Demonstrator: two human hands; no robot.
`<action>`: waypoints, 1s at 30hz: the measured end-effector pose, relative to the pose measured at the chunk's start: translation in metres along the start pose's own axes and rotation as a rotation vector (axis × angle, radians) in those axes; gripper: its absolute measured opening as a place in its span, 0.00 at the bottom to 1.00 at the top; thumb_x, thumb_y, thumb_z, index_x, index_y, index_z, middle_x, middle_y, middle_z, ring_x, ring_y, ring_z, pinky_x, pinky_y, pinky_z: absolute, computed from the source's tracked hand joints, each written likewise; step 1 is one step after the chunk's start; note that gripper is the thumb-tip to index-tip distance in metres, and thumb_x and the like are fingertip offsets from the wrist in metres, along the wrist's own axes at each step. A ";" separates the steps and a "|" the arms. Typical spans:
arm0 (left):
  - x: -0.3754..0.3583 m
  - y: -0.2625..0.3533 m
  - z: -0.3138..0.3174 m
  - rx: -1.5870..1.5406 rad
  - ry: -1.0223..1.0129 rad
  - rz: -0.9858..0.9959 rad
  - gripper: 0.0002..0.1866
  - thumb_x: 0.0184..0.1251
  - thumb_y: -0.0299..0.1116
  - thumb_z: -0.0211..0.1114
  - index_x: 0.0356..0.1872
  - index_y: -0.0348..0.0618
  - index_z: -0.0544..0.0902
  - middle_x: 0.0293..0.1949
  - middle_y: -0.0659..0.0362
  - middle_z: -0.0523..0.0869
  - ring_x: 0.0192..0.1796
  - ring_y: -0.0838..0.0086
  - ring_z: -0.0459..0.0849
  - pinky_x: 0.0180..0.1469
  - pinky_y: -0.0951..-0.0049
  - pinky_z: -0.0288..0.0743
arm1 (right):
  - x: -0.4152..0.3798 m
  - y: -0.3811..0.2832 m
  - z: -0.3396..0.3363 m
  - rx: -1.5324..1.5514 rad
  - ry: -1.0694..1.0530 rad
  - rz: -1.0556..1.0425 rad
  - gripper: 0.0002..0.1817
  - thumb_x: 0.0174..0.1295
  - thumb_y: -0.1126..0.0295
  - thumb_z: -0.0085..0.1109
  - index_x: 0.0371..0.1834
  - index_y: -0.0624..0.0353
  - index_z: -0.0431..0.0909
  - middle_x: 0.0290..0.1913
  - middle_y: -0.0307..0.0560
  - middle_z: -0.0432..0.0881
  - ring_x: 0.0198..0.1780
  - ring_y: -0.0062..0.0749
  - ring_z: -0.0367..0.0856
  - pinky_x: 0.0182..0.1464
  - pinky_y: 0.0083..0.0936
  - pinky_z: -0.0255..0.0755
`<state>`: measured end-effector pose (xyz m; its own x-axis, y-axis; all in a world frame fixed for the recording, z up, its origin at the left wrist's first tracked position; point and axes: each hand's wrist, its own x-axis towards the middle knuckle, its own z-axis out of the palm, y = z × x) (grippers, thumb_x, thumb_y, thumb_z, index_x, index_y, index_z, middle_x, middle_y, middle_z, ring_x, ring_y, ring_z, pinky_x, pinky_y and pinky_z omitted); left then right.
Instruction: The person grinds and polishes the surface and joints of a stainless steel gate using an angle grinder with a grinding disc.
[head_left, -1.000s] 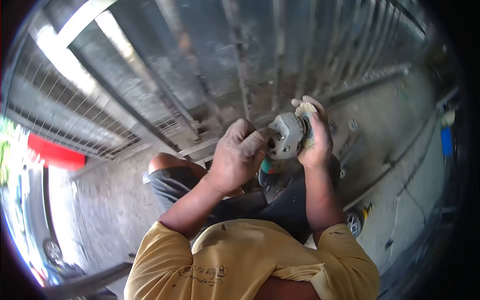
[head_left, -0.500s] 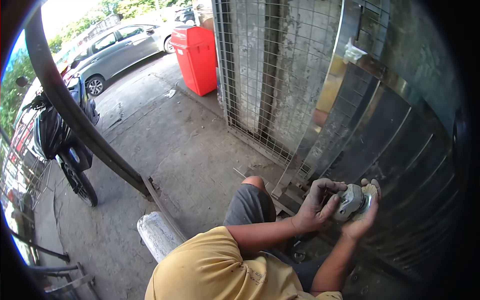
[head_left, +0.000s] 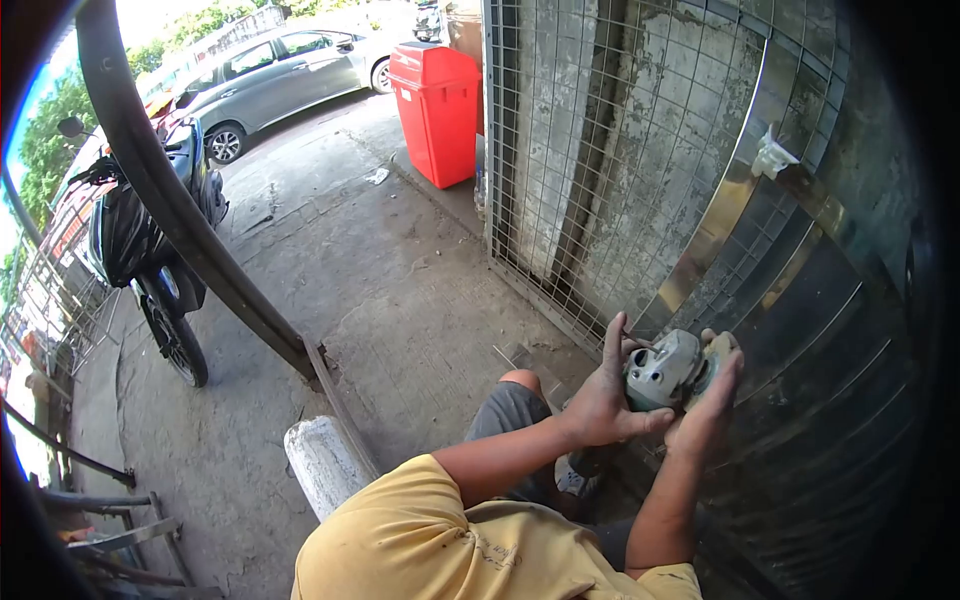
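Observation:
An angle grinder [head_left: 660, 372] with a grey metal gear head is held up between my two hands. My left hand [head_left: 603, 398] supports it from the left, thumb below the head and index finger raised. On the other side, my right hand [head_left: 708, 395] wraps round the round disc [head_left: 712, 362], fingertips over its far rim. The grinder's body below the head is largely hidden by my hands.
Dark metal sheets [head_left: 790, 370] lean at the right by a wire mesh panel [head_left: 540, 150]. A curved metal post [head_left: 190, 225] rises at left, near a white cylinder [head_left: 325, 465]. Beyond are a motorcycle [head_left: 150, 240], a red bin [head_left: 437, 115] and a grey car [head_left: 290, 80].
The grinder has turned, so its head's holed face shows more. My left hand has opened out from a curled grip, its index finger now raised. The view has shifted left.

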<state>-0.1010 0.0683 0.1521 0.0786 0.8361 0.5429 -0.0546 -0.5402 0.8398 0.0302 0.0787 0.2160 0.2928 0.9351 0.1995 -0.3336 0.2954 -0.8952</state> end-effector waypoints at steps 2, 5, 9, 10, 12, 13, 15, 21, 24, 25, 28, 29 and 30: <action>0.004 0.002 -0.019 -0.076 0.014 -0.061 0.75 0.53 0.50 0.83 0.79 0.37 0.25 0.65 0.37 0.71 0.70 0.52 0.71 0.73 0.59 0.60 | -0.005 -0.001 -0.004 -0.022 -0.194 0.026 0.36 0.80 0.44 0.34 0.76 0.64 0.59 0.69 0.55 0.70 0.69 0.39 0.71 0.68 0.35 0.68; 0.004 0.006 -0.048 -0.116 0.000 -0.198 0.69 0.55 0.52 0.79 0.81 0.34 0.34 0.67 0.39 0.69 0.69 0.58 0.70 0.73 0.63 0.58 | -0.013 -0.013 -0.026 -0.320 -0.535 0.051 0.38 0.80 0.41 0.34 0.74 0.67 0.62 0.67 0.56 0.73 0.59 0.37 0.80 0.52 0.32 0.81; 0.012 -0.013 -0.078 -0.334 -0.061 -0.253 0.64 0.57 0.55 0.77 0.81 0.33 0.43 0.71 0.42 0.68 0.72 0.61 0.68 0.74 0.66 0.59 | -0.015 -0.024 -0.069 -0.491 -1.265 0.241 0.34 0.75 0.45 0.51 0.68 0.66 0.72 0.66 0.61 0.74 0.54 0.38 0.83 0.46 0.34 0.81; 0.008 -0.020 -0.080 -0.409 -0.114 -0.301 0.62 0.58 0.55 0.76 0.80 0.33 0.45 0.71 0.43 0.68 0.72 0.61 0.68 0.74 0.66 0.60 | -0.025 -0.034 -0.065 -0.575 -1.253 -0.015 0.34 0.73 0.46 0.56 0.67 0.65 0.73 0.65 0.61 0.74 0.54 0.39 0.83 0.46 0.35 0.80; 0.003 -0.029 -0.080 -0.561 -0.221 -0.400 0.58 0.61 0.55 0.74 0.80 0.32 0.49 0.72 0.45 0.68 0.72 0.61 0.68 0.74 0.65 0.61 | -0.032 -0.053 -0.054 -0.777 -1.087 -0.454 0.34 0.68 0.48 0.63 0.67 0.64 0.74 0.64 0.62 0.75 0.53 0.42 0.83 0.46 0.37 0.79; -0.007 -0.044 -0.074 -0.632 -0.286 -0.467 0.54 0.61 0.55 0.72 0.80 0.36 0.52 0.73 0.47 0.68 0.71 0.61 0.72 0.73 0.61 0.65 | -0.029 -0.062 -0.046 -0.901 -0.929 -0.631 0.34 0.66 0.49 0.66 0.67 0.63 0.74 0.63 0.62 0.75 0.53 0.44 0.82 0.46 0.38 0.78; -0.035 -0.035 -0.054 -0.913 -0.406 -0.611 0.50 0.64 0.55 0.70 0.80 0.41 0.55 0.72 0.48 0.70 0.70 0.61 0.74 0.68 0.58 0.75 | -0.032 -0.071 -0.038 -1.249 -0.746 -0.864 0.36 0.61 0.52 0.70 0.69 0.60 0.73 0.62 0.61 0.76 0.54 0.49 0.82 0.50 0.42 0.78; -0.139 -0.095 -0.018 -1.172 -0.449 -1.098 0.32 0.72 0.56 0.61 0.65 0.40 0.74 0.52 0.48 0.86 0.43 0.60 0.90 0.42 0.59 0.88 | -0.074 -0.012 -0.094 -1.454 -0.967 -0.094 0.29 0.61 0.51 0.69 0.60 0.57 0.77 0.39 0.53 0.84 0.38 0.56 0.85 0.41 0.47 0.80; -0.174 -0.097 -0.019 -1.325 -0.390 -1.314 0.30 0.73 0.56 0.58 0.57 0.37 0.82 0.45 0.48 0.90 0.38 0.58 0.91 0.40 0.59 0.88 | -0.070 0.009 -0.136 -1.367 -1.109 0.227 0.23 0.61 0.50 0.70 0.50 0.55 0.80 0.24 0.48 0.82 0.27 0.57 0.83 0.34 0.48 0.78; -0.167 -0.097 -0.024 -1.310 -0.433 -1.330 0.30 0.72 0.57 0.58 0.53 0.36 0.84 0.43 0.48 0.90 0.34 0.56 0.90 0.37 0.59 0.87 | -0.064 0.008 -0.138 -1.271 -1.204 0.317 0.22 0.61 0.50 0.70 0.47 0.54 0.80 0.20 0.47 0.80 0.24 0.58 0.82 0.32 0.49 0.77; -0.151 -0.081 -0.031 -1.363 -0.457 -1.260 0.27 0.73 0.54 0.59 0.52 0.37 0.85 0.44 0.49 0.91 0.39 0.58 0.91 0.43 0.60 0.87 | -0.064 -0.022 -0.109 -1.224 -0.936 0.136 0.21 0.59 0.51 0.72 0.46 0.54 0.81 0.29 0.49 0.85 0.31 0.57 0.84 0.36 0.48 0.77; -0.168 -0.108 -0.016 -1.330 -0.205 -1.203 0.24 0.75 0.49 0.60 0.54 0.36 0.84 0.46 0.50 0.91 0.43 0.62 0.91 0.50 0.63 0.86 | -0.058 -0.019 -0.103 -1.309 -0.938 -0.184 0.23 0.56 0.54 0.74 0.48 0.56 0.80 0.39 0.51 0.86 0.39 0.54 0.85 0.42 0.46 0.78; -0.165 -0.102 -0.016 -1.288 -0.237 -1.185 0.23 0.75 0.48 0.60 0.55 0.36 0.83 0.47 0.51 0.90 0.45 0.64 0.90 0.52 0.64 0.85 | -0.055 -0.018 -0.098 -1.317 -0.959 -0.246 0.24 0.56 0.55 0.74 0.49 0.58 0.79 0.41 0.52 0.86 0.42 0.54 0.85 0.44 0.45 0.78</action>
<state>-0.1241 -0.0130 -0.0233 0.7769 0.5924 -0.2132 -0.5345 0.7996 0.2736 0.1079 0.0028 0.1817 -0.5739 0.8141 0.0887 0.7245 0.5552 -0.4086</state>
